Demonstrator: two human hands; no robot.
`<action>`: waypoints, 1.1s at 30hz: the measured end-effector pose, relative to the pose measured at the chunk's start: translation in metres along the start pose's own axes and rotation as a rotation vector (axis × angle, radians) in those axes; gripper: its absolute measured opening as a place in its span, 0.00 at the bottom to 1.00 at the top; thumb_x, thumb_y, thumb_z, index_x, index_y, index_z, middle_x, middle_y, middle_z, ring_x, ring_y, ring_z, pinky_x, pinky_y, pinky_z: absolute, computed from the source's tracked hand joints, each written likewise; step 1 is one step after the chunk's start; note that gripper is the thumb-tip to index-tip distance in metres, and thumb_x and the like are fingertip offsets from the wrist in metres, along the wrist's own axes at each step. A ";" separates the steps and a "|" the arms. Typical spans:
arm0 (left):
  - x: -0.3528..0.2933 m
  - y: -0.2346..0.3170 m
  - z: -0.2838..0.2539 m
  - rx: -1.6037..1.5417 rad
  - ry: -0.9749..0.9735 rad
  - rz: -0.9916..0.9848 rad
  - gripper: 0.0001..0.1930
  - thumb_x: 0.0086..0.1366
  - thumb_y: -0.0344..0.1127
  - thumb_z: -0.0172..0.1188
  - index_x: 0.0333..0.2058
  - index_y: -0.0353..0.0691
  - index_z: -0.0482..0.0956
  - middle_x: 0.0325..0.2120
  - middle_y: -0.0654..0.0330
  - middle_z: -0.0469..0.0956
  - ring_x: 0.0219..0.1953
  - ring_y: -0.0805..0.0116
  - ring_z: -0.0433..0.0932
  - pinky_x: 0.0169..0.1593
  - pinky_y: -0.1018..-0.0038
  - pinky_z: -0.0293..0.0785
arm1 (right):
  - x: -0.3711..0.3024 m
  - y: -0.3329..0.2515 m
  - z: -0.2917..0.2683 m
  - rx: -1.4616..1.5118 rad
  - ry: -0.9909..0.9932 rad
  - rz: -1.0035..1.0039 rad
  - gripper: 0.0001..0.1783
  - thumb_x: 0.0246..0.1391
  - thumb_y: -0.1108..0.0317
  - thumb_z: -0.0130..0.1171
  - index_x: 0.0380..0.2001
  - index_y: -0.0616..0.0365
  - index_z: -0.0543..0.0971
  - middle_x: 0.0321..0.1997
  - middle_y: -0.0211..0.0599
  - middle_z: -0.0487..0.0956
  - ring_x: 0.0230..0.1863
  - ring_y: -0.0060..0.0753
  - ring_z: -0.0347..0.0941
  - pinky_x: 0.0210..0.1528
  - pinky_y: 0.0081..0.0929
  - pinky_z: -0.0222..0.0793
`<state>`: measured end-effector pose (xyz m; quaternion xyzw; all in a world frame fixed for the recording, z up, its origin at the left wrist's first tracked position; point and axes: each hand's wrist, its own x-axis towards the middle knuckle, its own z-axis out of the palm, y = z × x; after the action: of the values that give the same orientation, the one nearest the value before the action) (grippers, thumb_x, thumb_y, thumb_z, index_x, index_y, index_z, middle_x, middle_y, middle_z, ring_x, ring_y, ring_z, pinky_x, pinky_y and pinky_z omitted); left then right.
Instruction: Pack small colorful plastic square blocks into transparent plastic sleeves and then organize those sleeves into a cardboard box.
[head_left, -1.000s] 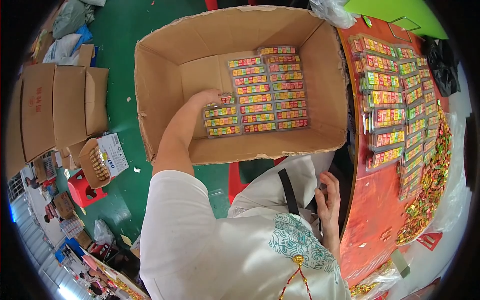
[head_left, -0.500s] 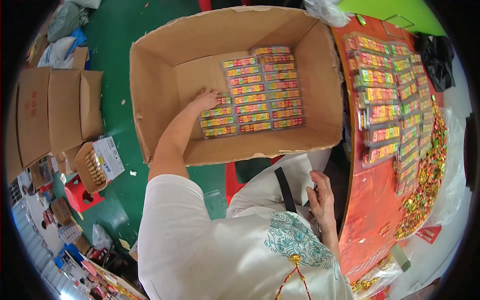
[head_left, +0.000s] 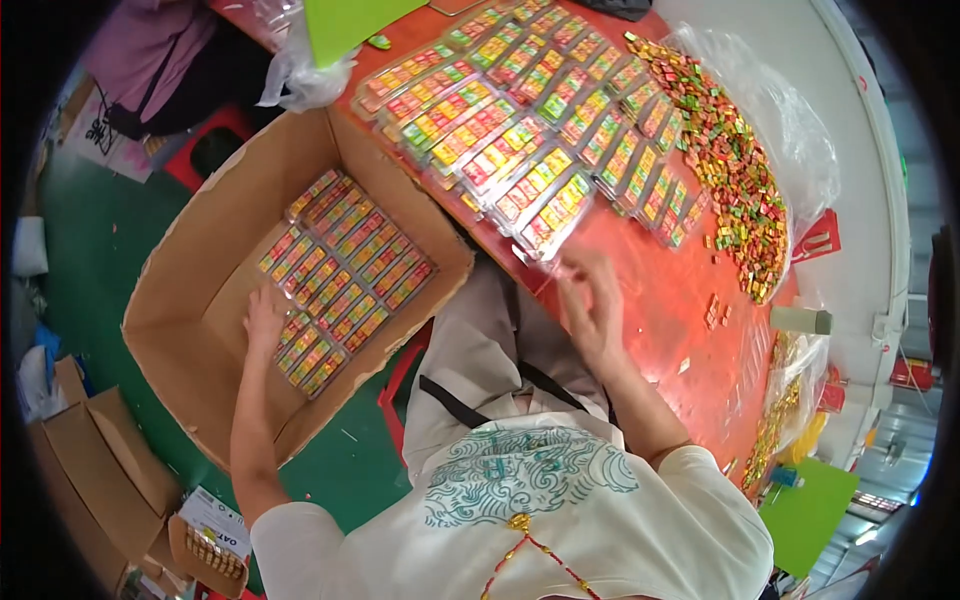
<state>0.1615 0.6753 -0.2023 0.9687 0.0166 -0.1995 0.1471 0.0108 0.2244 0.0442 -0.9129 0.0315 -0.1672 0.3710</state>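
Note:
My left hand [head_left: 265,315] is inside a large cardboard box [head_left: 190,290], at the left edge of the clear packs [head_left: 345,270] of small colourful wrapped pieces lying there in rows. Its fingers are stretched out against the packs, and it grips none that I can see. Over the near edge of the red table [head_left: 650,330] hovers my right hand [head_left: 595,310], fingers apart and slightly blurred, holding nothing visible. Just beyond its fingertips lies the nearest of the stacked clear packs [head_left: 555,215] on the table, filled with similar red, yellow and green pieces.
A heap of loose wrapped pieces [head_left: 735,180] lies along the table's far side, beside clear plastic sheeting [head_left: 800,140]. A person in purple [head_left: 150,60] is at the upper left. Cardboard boxes [head_left: 110,470] stand on the green floor at lower left.
The view has turned right, toward the table. My right hand has moved from beside my lap out to the packs on the table. My left hand stays at the box's packs.

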 end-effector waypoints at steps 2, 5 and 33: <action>-0.019 0.037 -0.032 -0.290 0.100 0.138 0.26 0.64 0.37 0.56 0.61 0.43 0.65 0.53 0.51 0.69 0.57 0.52 0.69 0.59 0.51 0.63 | 0.015 0.021 -0.004 0.101 0.141 0.204 0.15 0.62 0.69 0.54 0.51 0.62 0.74 0.44 0.39 0.73 0.39 0.31 0.69 0.42 0.28 0.67; -0.067 0.136 -0.073 -0.903 -0.004 0.251 0.18 0.67 0.35 0.53 0.54 0.38 0.73 0.41 0.58 0.76 0.46 0.65 0.75 0.52 0.73 0.70 | 0.034 0.046 -0.004 0.352 0.257 0.296 0.18 0.62 0.65 0.53 0.51 0.67 0.71 0.39 0.37 0.72 0.37 0.28 0.67 0.41 0.27 0.66; -0.179 0.364 -0.053 -1.359 -0.456 0.036 0.24 0.73 0.55 0.46 0.58 0.46 0.62 0.43 0.57 0.76 0.36 0.65 0.80 0.36 0.69 0.78 | 0.074 0.090 -0.026 -0.094 -0.229 -0.001 0.19 0.59 0.54 0.54 0.37 0.62 0.73 0.34 0.54 0.80 0.33 0.58 0.79 0.36 0.51 0.75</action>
<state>0.0504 0.3478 0.0158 0.5969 0.0900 -0.3402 0.7210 0.0778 0.1287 0.0210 -0.9423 -0.0037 -0.0604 0.3291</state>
